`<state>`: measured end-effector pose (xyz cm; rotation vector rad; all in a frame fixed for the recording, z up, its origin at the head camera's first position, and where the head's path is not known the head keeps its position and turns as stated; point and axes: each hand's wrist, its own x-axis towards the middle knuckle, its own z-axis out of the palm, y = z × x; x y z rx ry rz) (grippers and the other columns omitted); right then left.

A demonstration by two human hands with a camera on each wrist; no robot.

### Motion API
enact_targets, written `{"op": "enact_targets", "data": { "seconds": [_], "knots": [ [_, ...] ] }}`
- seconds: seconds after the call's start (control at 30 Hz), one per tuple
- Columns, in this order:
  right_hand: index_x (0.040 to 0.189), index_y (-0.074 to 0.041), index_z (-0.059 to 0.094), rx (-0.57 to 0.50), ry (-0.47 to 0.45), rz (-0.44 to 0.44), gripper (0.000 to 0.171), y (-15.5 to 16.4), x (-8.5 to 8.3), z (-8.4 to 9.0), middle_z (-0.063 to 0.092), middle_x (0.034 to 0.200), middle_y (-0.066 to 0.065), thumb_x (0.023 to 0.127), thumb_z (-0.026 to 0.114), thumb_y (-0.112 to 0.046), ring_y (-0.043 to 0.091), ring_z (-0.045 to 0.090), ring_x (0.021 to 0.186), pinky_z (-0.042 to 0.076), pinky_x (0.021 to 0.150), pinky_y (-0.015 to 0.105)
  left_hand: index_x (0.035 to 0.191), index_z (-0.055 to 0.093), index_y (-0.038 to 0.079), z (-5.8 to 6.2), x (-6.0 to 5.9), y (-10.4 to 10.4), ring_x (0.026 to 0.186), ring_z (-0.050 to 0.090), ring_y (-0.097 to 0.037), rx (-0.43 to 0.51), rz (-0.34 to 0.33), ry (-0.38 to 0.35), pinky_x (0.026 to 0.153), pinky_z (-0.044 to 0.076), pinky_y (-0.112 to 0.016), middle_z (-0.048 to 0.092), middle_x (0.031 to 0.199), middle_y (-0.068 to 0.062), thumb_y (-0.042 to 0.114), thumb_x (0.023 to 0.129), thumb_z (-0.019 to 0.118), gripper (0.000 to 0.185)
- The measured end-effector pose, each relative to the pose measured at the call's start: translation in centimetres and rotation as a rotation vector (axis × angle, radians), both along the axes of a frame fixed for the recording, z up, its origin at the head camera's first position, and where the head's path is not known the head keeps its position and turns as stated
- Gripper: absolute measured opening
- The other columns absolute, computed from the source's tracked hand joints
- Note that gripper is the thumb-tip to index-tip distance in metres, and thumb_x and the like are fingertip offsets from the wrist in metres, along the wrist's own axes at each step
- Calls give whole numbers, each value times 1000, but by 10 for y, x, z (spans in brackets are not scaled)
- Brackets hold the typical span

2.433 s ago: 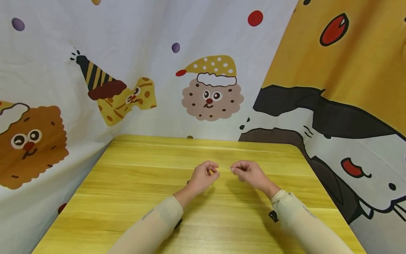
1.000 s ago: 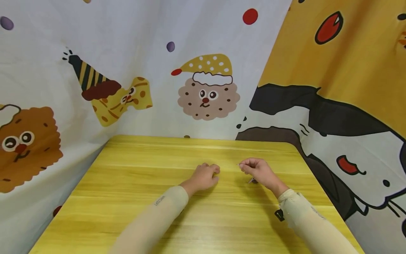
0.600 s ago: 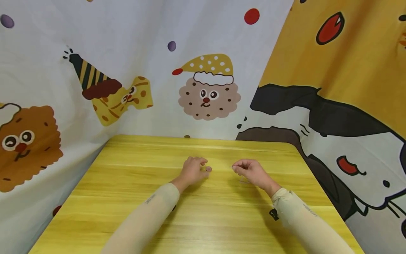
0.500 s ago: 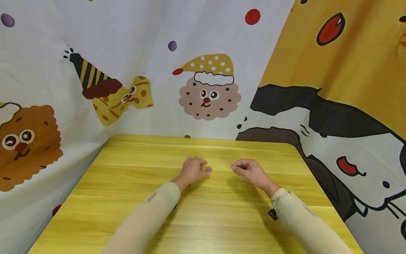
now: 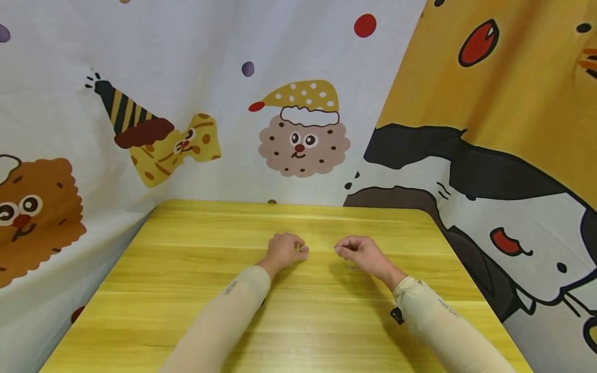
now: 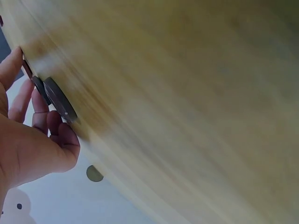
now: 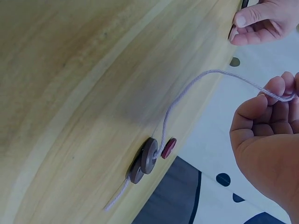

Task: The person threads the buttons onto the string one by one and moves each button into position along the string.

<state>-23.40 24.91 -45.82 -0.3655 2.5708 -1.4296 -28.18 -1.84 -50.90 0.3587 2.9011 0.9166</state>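
A: From the head view, what do the hands have?

B: Both sit mid-way across the yellow wooden table (image 5: 186, 290). The left hand (image 5: 285, 249) has curled fingers, pressed on something too small to make out. The right hand (image 5: 361, 254) pinches a fine pale strand at its fingertips.

A: And the left wrist view?

B: Blurred, but the left hand's (image 6: 32, 144) fingers curl against two dark round flat buttons (image 6: 55, 97) lying on the tabletop.

A: The right wrist view?

B: The right hand (image 7: 268, 135) pinches a pale lilac twisted yarn thread (image 7: 196, 86) between thumb and bent fingers. The thread arcs down to the table and runs through brown round buttons (image 7: 145, 158) and a small red button (image 7: 168, 147), its tail trailing out beyond them.
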Motion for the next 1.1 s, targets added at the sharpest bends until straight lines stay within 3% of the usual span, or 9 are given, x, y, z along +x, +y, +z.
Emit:
{"op": "enact_targets", "data": {
  "seconds": [0.2, 0.3, 0.4, 0.53, 0.63, 0.87, 1.1],
  "knots": [
    [114, -17, 79, 9, 10, 5, 23, -1, -1, -4, 70, 102, 23, 105, 71, -37, 20, 58, 80, 53, 66, 31, 113, 83, 23, -4, -3, 1, 114, 60, -31, 3, 9, 0, 108, 43, -53, 79, 110, 5, 36, 93, 84, 24],
    [116, -13, 78, 6, 12, 6, 27, -1, -1, -5, 70, 100, 22, 105, 71, -36, 20, 56, 77, 50, 63, 29, 107, 83, 21, -4, -3, 2, 119, 61, -34, 15, 0, 11, 113, 43, -55, 80, 111, 5, 30, 93, 80, 16],
    [119, -8, 77, 1, 6, 4, 33, -2, -1, -5, 70, 101, 23, 105, 71, -36, 22, 57, 78, 52, 64, 31, 103, 80, 17, 0, 1, 1, 113, 66, -31, 62, -32, 30, 112, 47, -52, 81, 105, 3, 21, 93, 77, 11],
    [119, -7, 77, 4, -5, -5, 34, -4, 0, -4, 70, 104, 25, 105, 71, -37, 26, 60, 81, 56, 67, 37, 98, 76, 13, 4, 4, 0, 92, 69, -18, 128, -87, 44, 93, 56, -38, 78, 94, 1, 15, 95, 78, 4],
    [117, -12, 79, 2, -17, -11, 30, -6, 1, -3, 70, 104, 23, 105, 71, -38, 25, 58, 78, 56, 66, 39, 99, 76, 12, 6, 6, -3, 88, 69, -13, 180, -85, 8, 81, 57, -31, 78, 96, 0, 18, 97, 81, 8],
    [116, -17, 79, -24, -19, -27, 26, -13, -1, -3, 67, 97, 26, 105, 71, -39, 17, 46, 60, 45, 55, 30, 112, 78, 12, 24, 10, -22, 105, 75, -24, 390, 25, -63, 88, 63, -41, 79, 114, -7, 32, 99, 79, 24],
    [112, -25, 80, -16, 42, -46, 21, -30, -7, 4, 72, 97, 7, 103, 72, -42, 21, 54, 79, 47, 69, 31, 114, 80, 20, 46, 20, -37, 111, 74, -24, 569, 156, -117, 98, 60, -47, 80, 117, -1, 45, 94, 83, 32]
  ]
}}
